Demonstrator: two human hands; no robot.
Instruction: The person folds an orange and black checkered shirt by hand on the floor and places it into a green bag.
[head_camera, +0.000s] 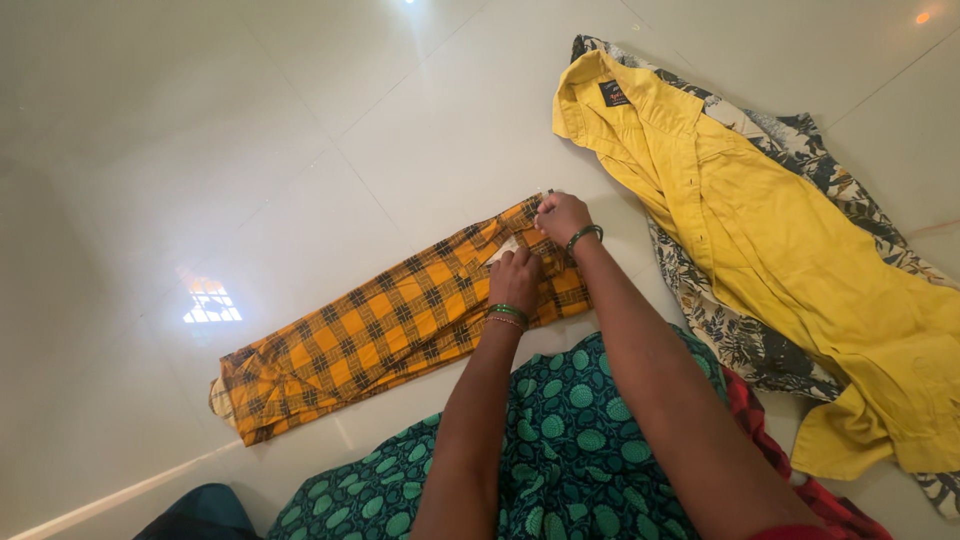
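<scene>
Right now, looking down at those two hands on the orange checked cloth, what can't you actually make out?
Head view only:
- Fingertips of the left hand and right hand: curled onto the orange checked cloth, so the grip is unclear.
- The cloth's near-right edge: hidden by the forearms.
- The floral cloth: mostly covered by the yellow shirt.
- The yellow shirt's right side: cut off by the frame edge.

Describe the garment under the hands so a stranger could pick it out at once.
On the pale tiled floor, left of the yellow shirt, lies a long folded strip of cloth. Both hands press on its right end. Only it has orange-and-black checks.
</scene>
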